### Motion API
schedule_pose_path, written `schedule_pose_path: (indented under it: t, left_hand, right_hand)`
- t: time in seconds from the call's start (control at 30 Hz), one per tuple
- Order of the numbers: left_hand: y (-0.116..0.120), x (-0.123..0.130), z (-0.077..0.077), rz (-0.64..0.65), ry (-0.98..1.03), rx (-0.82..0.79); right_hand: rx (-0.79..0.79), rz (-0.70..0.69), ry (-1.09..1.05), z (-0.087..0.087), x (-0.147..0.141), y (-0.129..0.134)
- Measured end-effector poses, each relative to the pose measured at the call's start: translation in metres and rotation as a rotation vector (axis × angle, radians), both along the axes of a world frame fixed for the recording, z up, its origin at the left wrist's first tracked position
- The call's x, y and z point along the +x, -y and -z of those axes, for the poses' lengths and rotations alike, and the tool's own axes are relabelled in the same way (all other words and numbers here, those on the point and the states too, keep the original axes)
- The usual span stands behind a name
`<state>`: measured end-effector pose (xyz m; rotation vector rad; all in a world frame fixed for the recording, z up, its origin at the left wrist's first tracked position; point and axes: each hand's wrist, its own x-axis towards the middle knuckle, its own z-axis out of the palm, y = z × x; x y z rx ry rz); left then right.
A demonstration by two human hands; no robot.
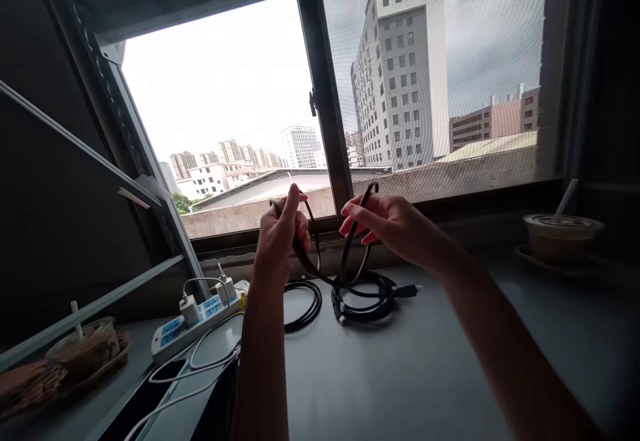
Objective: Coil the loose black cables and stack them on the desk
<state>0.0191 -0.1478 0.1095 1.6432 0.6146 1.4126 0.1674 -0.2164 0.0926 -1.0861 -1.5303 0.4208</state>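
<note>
A black cable (327,279) hangs in loops between my two hands, above the table. My left hand (283,224) is closed around several turns of it, thumb pointing up. Thumb and fingers of my right hand (377,221) pinch another loop of the same cable. Below, on the table, lies a coiled black cable (370,314) with a dark plug (406,291) sticking out to the right. A second coil of black cable (313,307) rests to its left, partly hidden behind my left forearm.
A white power strip (200,321) with chargers plugged in stands at left, white cables (200,364) trailing from it. Lidded cups with straws stand at far left (87,347) and far right (563,237). A metal shelf frame (150,161) and a window rise beyond the table.
</note>
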Motion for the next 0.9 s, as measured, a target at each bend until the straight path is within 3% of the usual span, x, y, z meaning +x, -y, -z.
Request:
schedule_pose_path:
  t: [0.1,0.2,0.27,0.37,0.43,0.57,0.63,0.7,0.8,0.9]
  left_hand:
    - [-0.002,-0.004,0.000,-0.060,0.036,0.033]
    - [-0.005,-0.006,0.001,-0.103,0.126,0.081]
    - [-0.004,-0.007,0.001,-0.134,0.124,0.081]
    - [0.005,-0.005,-0.001,-0.112,-0.047,0.061]
    - [0.014,0.001,-0.001,-0.006,-0.208,0.045]
    - [0.029,0.022,0.007,0.334,-0.410,-0.030]
    - [0.030,0.033,0.013,0.474,-0.348,-0.068]
    - [0.027,0.040,0.017,0.534,-0.192,-0.137]
    - [0.020,0.041,0.016,0.445,0.035,-0.244]
    - [0.012,0.034,0.012,0.199,0.167,-0.170]
  right_hand:
    - [0.141,0.049,-0.273,-0.010,0.007,0.010]
    - [0.170,0.007,-0.479,-0.019,0.016,0.026]
    - [0.145,-0.021,-0.530,-0.022,0.023,0.035]
    - [0.113,-0.046,-0.534,-0.024,0.031,0.044]
    - [0.100,-0.075,-0.531,-0.023,0.033,0.044]
    - [0.054,-0.247,-0.453,-0.019,0.025,0.037]
    - [0.031,-0.350,-0.386,-0.016,0.019,0.032]
    - [0.022,-0.417,-0.341,-0.013,0.014,0.029]
    - [0.022,-0.433,-0.355,-0.013,0.014,0.032]
    - [0.038,-0.380,-0.439,-0.017,0.025,0.046]
